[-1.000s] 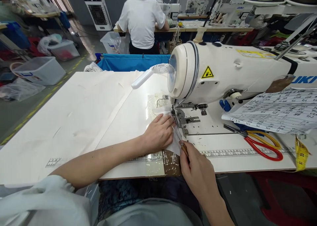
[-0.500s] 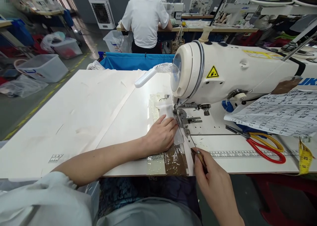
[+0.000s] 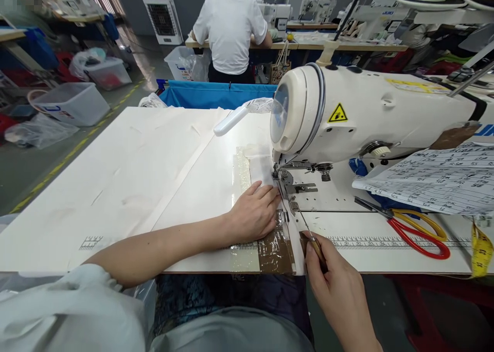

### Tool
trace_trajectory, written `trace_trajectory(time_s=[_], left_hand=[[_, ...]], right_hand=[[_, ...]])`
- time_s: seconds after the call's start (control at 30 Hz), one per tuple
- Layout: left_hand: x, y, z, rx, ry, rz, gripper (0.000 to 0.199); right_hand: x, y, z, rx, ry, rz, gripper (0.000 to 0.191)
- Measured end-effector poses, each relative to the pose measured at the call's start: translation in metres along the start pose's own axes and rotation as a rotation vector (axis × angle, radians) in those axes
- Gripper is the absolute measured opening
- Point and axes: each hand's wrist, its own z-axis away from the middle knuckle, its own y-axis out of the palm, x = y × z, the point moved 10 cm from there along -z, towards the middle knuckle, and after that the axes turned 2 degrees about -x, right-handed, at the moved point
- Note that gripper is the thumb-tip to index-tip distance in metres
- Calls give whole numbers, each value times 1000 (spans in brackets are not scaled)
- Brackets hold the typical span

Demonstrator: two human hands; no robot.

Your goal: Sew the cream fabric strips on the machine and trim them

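Observation:
My left hand (image 3: 254, 212) lies flat on a white fabric piece (image 3: 260, 168), fingertips just in front of the needle area of a white sewing machine (image 3: 355, 110). Its fingers are stretched and slightly apart. My right hand (image 3: 334, 275) is wrapped round the wooden handle of an awl (image 3: 317, 249) at the table's front edge. The awl's thin metal shaft points up and left toward the metal guide beside the presser foot. A narrow white strip (image 3: 296, 239) runs between my hands to the front edge, beside brown tape (image 3: 275, 251).
Red and yellow-handled scissors (image 3: 419, 233), a yellow measuring tape (image 3: 481, 249) and a handwritten paper (image 3: 432, 179) are on the right. White fabric (image 3: 154, 151) covers the left of the table. Behind the blue cloth bin (image 3: 219, 94) a person (image 3: 231, 33) sits at another table.
The whole view has shifted slightly, so things appear a little further right. The fabric under my left hand has moved slightly away toward the back. My right hand still holds the awl.

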Motion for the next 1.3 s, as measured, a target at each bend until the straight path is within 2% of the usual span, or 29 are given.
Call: trace_trajectory(time_s=[0.2,0.47,0.6,0.73,0.8,0.9,1.07,1.3], left_hand=[[0,1,-1,1,5,-2,43],[7,5,-3,9,-8,-15,47],[11,3,-5,-9,-10,-27,45],[18,1,-9,-15,-26,-23,42],[23,1,-11,-3,-52,-13,41],[27,3,-14,2,-67,7,40],[28,8,-14,23,-49,40,36],[29,9,-14,19,-58,57,36]], right_hand=[[-3,-2,0,-24,22,-28,33],[-8,-6,4,-99,176,-153,40],[6,-1,-4,-123,66,-180,30],[37,7,-18,-96,-188,-177,26],[50,12,-23,-79,-285,-139,29],[58,20,-31,-86,-322,-12,32],[61,29,-39,-124,-294,229,35],[61,36,-49,-121,-200,388,35]])
